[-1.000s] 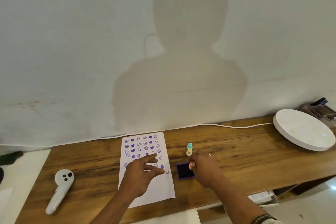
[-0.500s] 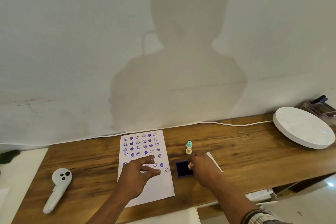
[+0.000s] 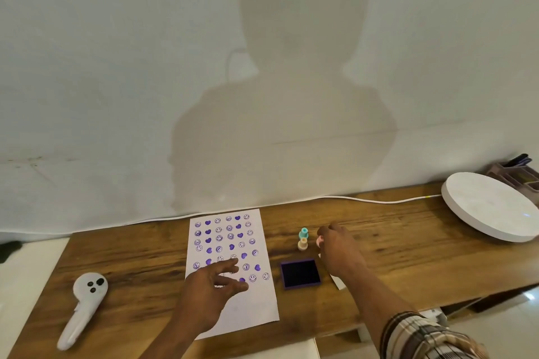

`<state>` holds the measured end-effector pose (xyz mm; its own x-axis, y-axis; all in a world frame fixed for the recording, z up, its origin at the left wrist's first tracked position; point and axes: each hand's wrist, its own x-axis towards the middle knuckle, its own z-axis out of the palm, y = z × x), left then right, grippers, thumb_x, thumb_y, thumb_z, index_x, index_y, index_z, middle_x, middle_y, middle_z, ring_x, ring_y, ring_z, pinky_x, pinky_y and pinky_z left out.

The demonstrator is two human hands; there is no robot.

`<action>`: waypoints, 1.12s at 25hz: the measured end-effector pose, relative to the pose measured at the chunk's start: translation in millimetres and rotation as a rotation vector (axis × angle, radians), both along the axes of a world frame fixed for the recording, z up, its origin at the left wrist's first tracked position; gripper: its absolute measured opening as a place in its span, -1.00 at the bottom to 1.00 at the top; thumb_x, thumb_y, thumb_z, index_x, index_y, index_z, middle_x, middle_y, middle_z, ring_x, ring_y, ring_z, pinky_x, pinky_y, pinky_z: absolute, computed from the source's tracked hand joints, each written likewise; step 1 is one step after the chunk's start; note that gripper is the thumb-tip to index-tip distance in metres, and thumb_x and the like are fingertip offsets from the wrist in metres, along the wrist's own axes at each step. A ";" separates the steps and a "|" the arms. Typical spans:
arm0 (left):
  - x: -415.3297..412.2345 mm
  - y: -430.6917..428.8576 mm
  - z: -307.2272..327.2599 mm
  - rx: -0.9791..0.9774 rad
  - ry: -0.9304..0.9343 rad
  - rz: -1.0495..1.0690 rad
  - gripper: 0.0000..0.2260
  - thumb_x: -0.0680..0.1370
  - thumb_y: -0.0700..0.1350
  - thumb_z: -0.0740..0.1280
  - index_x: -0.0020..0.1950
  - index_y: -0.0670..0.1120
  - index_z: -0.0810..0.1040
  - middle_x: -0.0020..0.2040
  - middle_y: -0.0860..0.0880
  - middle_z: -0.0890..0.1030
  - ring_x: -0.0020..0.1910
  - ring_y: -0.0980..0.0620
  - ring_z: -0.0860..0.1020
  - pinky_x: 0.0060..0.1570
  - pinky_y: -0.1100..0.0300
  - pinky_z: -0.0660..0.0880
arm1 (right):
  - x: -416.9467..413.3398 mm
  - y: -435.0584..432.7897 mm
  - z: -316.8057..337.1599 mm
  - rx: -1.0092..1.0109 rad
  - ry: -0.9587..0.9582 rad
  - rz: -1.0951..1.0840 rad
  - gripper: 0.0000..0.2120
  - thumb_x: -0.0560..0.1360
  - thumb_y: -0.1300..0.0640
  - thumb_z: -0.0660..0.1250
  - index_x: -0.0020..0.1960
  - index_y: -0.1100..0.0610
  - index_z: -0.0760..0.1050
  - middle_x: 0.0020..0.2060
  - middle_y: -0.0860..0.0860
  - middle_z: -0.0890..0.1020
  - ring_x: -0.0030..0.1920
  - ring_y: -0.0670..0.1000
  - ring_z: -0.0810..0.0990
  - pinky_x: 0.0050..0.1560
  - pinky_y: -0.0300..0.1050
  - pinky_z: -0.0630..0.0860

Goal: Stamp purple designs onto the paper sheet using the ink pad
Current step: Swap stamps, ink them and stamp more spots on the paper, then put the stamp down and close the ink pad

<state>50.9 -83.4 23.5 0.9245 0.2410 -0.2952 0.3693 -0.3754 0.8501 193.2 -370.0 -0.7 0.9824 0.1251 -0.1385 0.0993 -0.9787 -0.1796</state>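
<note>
A pale wall (image 3: 116, 67) carrying the person's shadow (image 3: 280, 114) fills most of the view; below it a wooden desk (image 3: 408, 253) runs from edge to edge, with a white cable (image 3: 379, 200) along its back.

The paper (image 3: 256, 306) lies at the desk's middle, its upper part covered with purple hearts and smiley faces. The left hand (image 3: 204, 297) rests over the sheet's lower half, fingers spread and loose, holding nothing; it hides several prints beneath it.

At 3 o'clock from the paper sits the open ink pad (image 3: 300, 273), dark purple. At 12 o'clock from the pad stand two small stamps, a teal stamp (image 3: 304, 232) behind a cream stamp (image 3: 302, 244). Just beside them the right hand (image 3: 339, 251) curls its fingers around a pink stamp (image 3: 319, 240); only a sliver of the stamp shows, so its face cannot be seen. A white scrap (image 3: 338, 282) pokes out from under the right wrist, mostly hidden. A plaid sleeve (image 3: 420, 335) is cut off at the bottom edge.

At 9 o'clock from the paper lies a white controller (image 3: 84, 306). At the far right, a white round disc (image 3: 490, 210) is clipped by the frame, and behind it a brown organiser (image 3: 516, 176) holds dark items too small to make out.
</note>
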 end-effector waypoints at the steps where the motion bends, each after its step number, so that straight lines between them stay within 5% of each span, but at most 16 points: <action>1: -0.2 3.3 -2.8 0.001 0.003 0.004 -0.59 0.40 -0.14 0.62 0.23 0.00 0.69 0.03 0.08 0.76 -0.05 0.11 0.72 0.02 0.24 0.55 | 1.5 1.4 -4.7 -0.011 0.002 0.007 -0.52 0.55 0.14 0.51 0.43 0.00 0.50 0.36 0.03 0.54 0.31 0.06 0.52 0.26 -0.03 0.57; 8: -2.1 11.7 -14.5 0.029 0.016 0.002 -0.63 0.41 -0.09 0.61 0.20 -0.01 0.71 0.09 0.09 0.74 -0.01 0.22 0.62 -0.08 0.37 0.44 | 0.3 -2.2 -11.7 -0.004 -0.013 0.005 -0.43 0.58 0.08 0.47 0.54 -0.01 0.38 0.49 0.05 0.46 0.43 0.10 0.45 0.34 0.01 0.52; 15: -3.6 9.9 -11.3 0.012 0.002 0.005 -0.60 0.42 -0.13 0.60 0.24 -0.02 0.68 0.09 0.07 0.74 -0.01 0.13 0.67 -0.04 0.31 0.48 | -38.9 -36.3 -22.0 0.113 0.113 -0.307 -0.22 0.55 -0.25 0.41 0.61 0.03 0.22 0.58 0.09 0.33 0.52 0.15 0.35 0.46 0.10 0.43; 21: -7.2 5.1 -11.6 0.003 0.017 0.023 -0.52 0.38 -0.13 0.64 0.27 0.01 0.64 0.10 0.06 0.72 -0.03 0.00 0.72 0.10 0.03 0.62 | -45.0 -28.4 -19.0 0.118 0.131 -0.254 -0.24 0.53 -0.23 0.45 0.58 0.02 0.25 0.51 0.05 0.43 0.45 0.10 0.43 0.39 0.03 0.50; 28: -5.9 11.4 -14.8 0.002 0.017 0.014 -0.48 0.38 -0.13 0.64 0.31 0.00 0.62 0.11 0.06 0.71 -0.01 0.01 0.70 0.08 0.10 0.61 | -54.0 -28.9 -8.2 0.174 0.131 -0.307 -0.20 0.45 -0.25 0.52 0.55 0.00 0.30 0.45 0.02 0.49 0.39 0.07 0.49 0.31 -0.01 0.58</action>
<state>45.0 -72.0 8.7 0.9159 0.2545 -0.3105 0.3891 -0.3722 0.8427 139.2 -398.8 -8.9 0.9532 -0.1403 -0.2678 -0.2291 -0.9131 -0.3372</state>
